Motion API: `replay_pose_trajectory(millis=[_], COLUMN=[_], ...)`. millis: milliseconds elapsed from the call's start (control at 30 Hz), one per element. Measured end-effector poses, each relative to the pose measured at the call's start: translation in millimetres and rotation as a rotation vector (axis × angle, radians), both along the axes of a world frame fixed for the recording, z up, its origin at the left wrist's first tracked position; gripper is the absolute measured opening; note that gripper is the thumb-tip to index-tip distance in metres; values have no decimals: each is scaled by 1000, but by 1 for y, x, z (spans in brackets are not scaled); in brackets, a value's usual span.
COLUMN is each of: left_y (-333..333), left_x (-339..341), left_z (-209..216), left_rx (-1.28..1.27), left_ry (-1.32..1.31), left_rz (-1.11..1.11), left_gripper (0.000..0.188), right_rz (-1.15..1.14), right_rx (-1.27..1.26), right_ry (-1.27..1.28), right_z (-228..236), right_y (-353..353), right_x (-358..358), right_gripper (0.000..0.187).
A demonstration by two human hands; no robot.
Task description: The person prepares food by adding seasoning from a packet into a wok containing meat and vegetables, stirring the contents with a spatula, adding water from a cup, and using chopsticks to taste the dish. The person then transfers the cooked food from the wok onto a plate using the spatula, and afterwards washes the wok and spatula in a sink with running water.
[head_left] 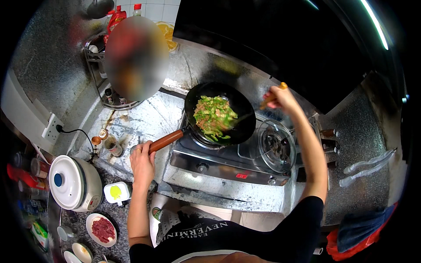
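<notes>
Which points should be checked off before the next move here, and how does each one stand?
1. Wok steadied: ok, the left hand is on its wooden handle.
2. Utensil under control: ok, the right hand grips its yellowish handle; the far end is blurred.
3. Green-and-brown food inside the wok: ok, none shows spilled over the rim.
4. Wok uncovered: ok, the glass lid is off, over the stove's right side.
5. Flame under the wok: cannot tell, the wok hides it.
6. Red meat within reach of the wok: not ok, its plate sits away on the left-hand counter.
</notes>
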State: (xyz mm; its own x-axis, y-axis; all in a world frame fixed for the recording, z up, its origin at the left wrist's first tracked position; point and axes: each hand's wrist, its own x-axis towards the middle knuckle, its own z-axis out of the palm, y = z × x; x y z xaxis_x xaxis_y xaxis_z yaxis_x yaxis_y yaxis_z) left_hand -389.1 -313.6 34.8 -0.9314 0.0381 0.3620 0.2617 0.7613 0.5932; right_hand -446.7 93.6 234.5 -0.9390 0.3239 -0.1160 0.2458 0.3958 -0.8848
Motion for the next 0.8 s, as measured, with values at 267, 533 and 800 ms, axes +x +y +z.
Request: replay_pose_trajectory(millis=[267,533,800], left_y=[-9,-2,-8], left_x=[1,-1,-1], left_z=[0,0,-1], left_rx=[-6,21,1], left_ry=[3,8,38], left_rz=[19,-10,12], left_gripper=[30,31,30], right_rz=[52,-85,79], right_rx=[143,-380,329], right_ry=[34,192,47], right_z=[44,-28,31], right_y=[-15,-23,-16], right_x=[19,-2,20], right_gripper=[45,41,28])
